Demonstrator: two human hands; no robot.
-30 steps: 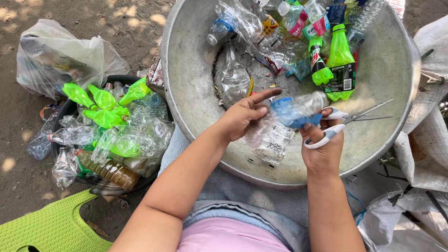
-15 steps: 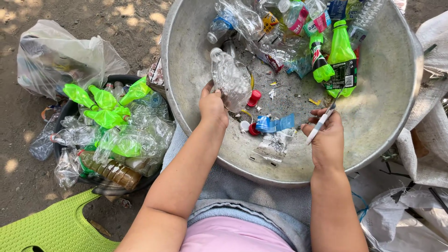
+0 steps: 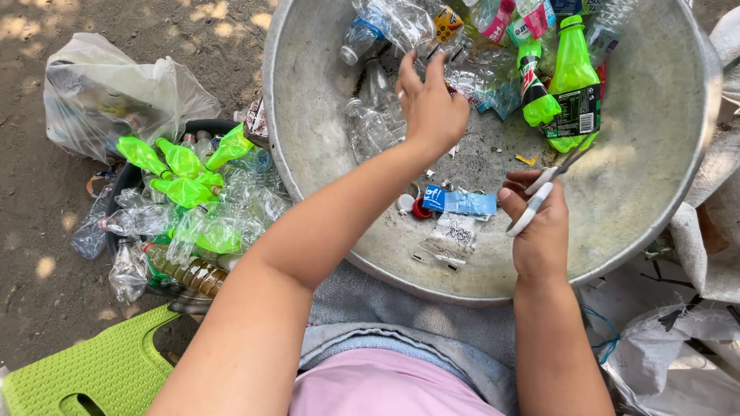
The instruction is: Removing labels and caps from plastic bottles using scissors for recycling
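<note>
We see two bare forearms with no sleeves, no watch and no rings on the left hand (image 3: pixel 432 108) or the right hand (image 3: pixel 539 231). At 6 o'clock sits a pink top (image 3: pixel 385 389), above it grey-blue denim (image 3: pixel 416 347).

blue label (image 3: pixel 461 202) | basin bottom, flat | white label (image 3: pixel 455 229) below it

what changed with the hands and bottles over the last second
The left hand let go of the clear bottle it held with the blue label, then reached forward to the crushed clear plastic bottles at the far side of the big metal basin. The torn blue label now lies on the basin floor. The right hand still holds the white-handled scissors.
</note>
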